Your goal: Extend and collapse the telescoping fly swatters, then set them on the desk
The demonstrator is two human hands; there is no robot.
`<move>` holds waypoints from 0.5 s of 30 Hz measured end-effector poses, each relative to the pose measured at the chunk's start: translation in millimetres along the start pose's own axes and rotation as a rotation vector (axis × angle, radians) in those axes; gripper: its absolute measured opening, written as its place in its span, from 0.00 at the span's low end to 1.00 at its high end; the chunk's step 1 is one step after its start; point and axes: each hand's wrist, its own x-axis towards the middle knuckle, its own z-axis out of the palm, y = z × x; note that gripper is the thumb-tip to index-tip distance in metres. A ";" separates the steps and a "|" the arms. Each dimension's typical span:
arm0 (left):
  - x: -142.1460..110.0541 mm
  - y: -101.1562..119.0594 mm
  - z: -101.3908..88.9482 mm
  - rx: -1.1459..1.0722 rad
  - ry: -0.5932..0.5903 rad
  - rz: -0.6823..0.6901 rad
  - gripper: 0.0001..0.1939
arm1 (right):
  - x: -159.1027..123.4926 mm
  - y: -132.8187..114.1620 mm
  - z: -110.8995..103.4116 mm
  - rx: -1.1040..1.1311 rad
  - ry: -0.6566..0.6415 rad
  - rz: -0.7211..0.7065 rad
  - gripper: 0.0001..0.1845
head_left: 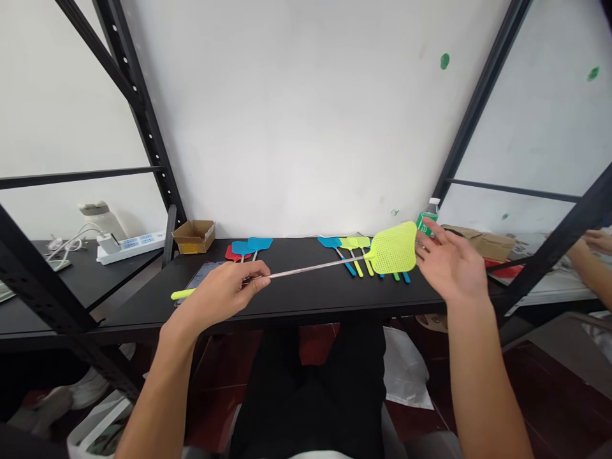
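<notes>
My left hand point(227, 290) is closed around the metal rod of a yellow-green fly swatter point(394, 250), held nearly level above the black table. Its handle end sticks out to the left of that hand, and its perforated head points right. My right hand point(452, 258) is spread beside the swatter's head, palm showing; whether the fingertips touch its edge I cannot tell. Behind the raised swatter lie several more fly swatters point(351, 245) in blue and yellow-green, partly hidden by its head. Further left, blue swatters point(259, 243) and a red one point(232, 254) lie together.
A small cardboard box point(195, 237) stands at the table's back left, near a flat dark device point(205, 273). A green-labelled bottle point(429, 213) is at the back right. Black metal posts point(138, 108) flank the table point(296, 296). A power strip point(138, 245) lies left; another person's arm point(593, 264) shows right.
</notes>
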 end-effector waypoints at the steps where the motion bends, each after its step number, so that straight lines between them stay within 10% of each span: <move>1: -0.1 1.5 0.6 -0.003 -0.012 0.005 0.15 | -1.5 -2.2 -0.2 -0.031 -0.034 0.009 0.16; 7: -2.3 11.4 1.9 -0.100 -0.118 0.032 0.17 | -15.6 -9.0 -20.4 -0.214 -0.215 0.243 0.27; 15: -3.3 20.1 3.7 -0.079 -0.084 0.047 0.18 | -18.6 -2.7 -32.9 -0.024 -0.005 0.344 0.21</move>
